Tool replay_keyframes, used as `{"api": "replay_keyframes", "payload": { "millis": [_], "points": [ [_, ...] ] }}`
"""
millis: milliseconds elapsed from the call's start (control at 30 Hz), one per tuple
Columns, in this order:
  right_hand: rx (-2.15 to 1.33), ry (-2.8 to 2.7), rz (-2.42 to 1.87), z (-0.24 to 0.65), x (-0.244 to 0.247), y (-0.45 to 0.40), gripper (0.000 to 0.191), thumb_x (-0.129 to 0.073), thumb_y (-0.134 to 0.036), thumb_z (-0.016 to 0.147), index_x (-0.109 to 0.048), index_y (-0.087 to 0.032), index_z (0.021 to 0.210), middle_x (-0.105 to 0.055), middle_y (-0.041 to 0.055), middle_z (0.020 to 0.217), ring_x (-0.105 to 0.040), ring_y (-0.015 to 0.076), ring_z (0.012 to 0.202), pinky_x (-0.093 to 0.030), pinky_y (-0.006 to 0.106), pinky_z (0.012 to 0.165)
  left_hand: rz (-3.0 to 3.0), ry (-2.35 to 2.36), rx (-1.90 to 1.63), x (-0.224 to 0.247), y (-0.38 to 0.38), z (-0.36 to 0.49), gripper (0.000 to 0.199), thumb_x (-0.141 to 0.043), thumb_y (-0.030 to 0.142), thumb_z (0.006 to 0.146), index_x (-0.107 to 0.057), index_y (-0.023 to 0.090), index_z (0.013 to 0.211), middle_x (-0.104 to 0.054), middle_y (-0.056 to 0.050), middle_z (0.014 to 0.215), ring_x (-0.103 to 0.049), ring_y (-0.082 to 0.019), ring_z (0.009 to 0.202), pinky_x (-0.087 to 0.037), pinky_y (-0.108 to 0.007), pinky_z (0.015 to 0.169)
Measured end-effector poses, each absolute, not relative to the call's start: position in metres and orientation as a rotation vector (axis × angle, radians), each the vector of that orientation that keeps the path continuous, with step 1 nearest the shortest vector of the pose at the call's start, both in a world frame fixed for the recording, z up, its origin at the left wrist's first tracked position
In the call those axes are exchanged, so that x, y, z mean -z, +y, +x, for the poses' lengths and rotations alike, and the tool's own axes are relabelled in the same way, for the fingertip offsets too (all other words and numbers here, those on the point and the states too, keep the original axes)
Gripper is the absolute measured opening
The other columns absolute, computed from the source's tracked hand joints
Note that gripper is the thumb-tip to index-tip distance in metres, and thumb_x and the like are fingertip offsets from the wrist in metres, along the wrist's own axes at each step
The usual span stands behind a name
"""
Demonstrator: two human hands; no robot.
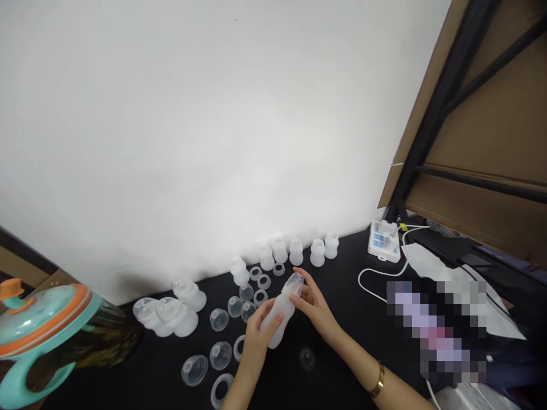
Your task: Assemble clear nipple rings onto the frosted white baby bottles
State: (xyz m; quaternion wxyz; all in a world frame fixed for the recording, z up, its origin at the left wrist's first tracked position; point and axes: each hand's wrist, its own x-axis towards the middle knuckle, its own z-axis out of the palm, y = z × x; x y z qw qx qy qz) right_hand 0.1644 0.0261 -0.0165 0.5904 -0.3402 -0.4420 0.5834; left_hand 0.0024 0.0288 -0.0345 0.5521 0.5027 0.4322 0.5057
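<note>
A white translucent baby bottle [278,316] is tilted over the black table, its top leaning right. My left hand [257,335] wraps around the bottle's body. At the top, my right hand [315,307] has its fingers closed around the clear domed cap [294,280], which sits on the bottle. Left of my hands lie several loose domed caps [219,320] and several collar rings [264,282]. A small round clear piece [306,359], too dim to name, rests below the bottle. Several open bottles [296,252] stand along the wall.
Several capped bottles [184,322] are grouped at left, beside a large jug [77,319] with a turquoise and orange lid. At right are a white power strip [383,242] with a cable, white paper [427,262] and a blurred-out patch. A black metal frame [440,108] rises behind.
</note>
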Motion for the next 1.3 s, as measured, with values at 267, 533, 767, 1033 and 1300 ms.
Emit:
{"api": "replay_keyframes", "payload": {
  "millis": [267,533,767,1033,1300],
  "points": [
    [-1.367,-1.026,-0.797,0.164,0.015,0.026,0.068,-0.074,-0.044,0.08,-0.042,-0.03,0.137,-0.067,0.0024,0.095,-0.063,0.0212,0.086,-0.048,0.035,0.078,1.16,1.02,-1.184,0.033,0.027,0.002,0.052,-0.078,0.053,0.067,-0.073,0.014,0.101,-0.076,-0.011,0.092,-0.071,-0.03,0.086,-0.057,-0.035,0.075],
    [-1.374,-1.027,-0.809,0.164,0.014,0.025,0.067,-0.074,-0.04,0.081,-0.041,-0.029,0.138,-0.067,0.0024,0.095,-0.064,0.0215,0.089,-0.049,0.036,0.08,1.207,0.988,-1.08,0.028,0.027,-0.006,0.048,-0.075,0.048,0.073,-0.072,0.014,0.106,-0.075,-0.011,0.098,-0.07,-0.027,0.085,-0.057,-0.034,0.075],
    [-1.356,-1.074,-0.81,0.164,0.017,0.026,0.077,-0.08,-0.035,0.076,-0.037,-0.031,0.14,-0.068,0.002,0.096,-0.064,0.021,0.09,-0.051,0.034,0.08,1.23,0.951,-1.109,0.029,0.028,-0.006,0.044,-0.073,0.045,0.075,-0.071,0.015,0.107,-0.074,-0.009,0.099,-0.068,-0.026,0.087,-0.055,-0.033,0.076],
    [-1.376,-1.076,-0.814,0.164,0.02,0.028,0.081,-0.08,-0.036,0.076,-0.034,-0.03,0.142,-0.069,0.0024,0.094,-0.067,0.0222,0.088,-0.052,0.038,0.081,1.201,0.988,-1.132,0.03,0.028,-0.004,0.045,-0.074,0.047,0.072,-0.072,0.015,0.105,-0.074,-0.009,0.096,-0.068,-0.025,0.081,-0.054,-0.032,0.073],
    [-1.385,-1.061,-0.81,0.163,0.019,0.027,0.08,-0.079,-0.038,0.076,-0.035,-0.03,0.142,-0.07,0.0016,0.093,-0.066,0.0214,0.086,-0.05,0.037,0.081,1.178,0.965,-1.142,0.024,0.025,-0.002,0.041,-0.074,0.045,0.074,-0.072,0.016,0.103,-0.074,-0.008,0.093,-0.068,-0.023,0.08,-0.054,-0.031,0.072]
  ]
}}
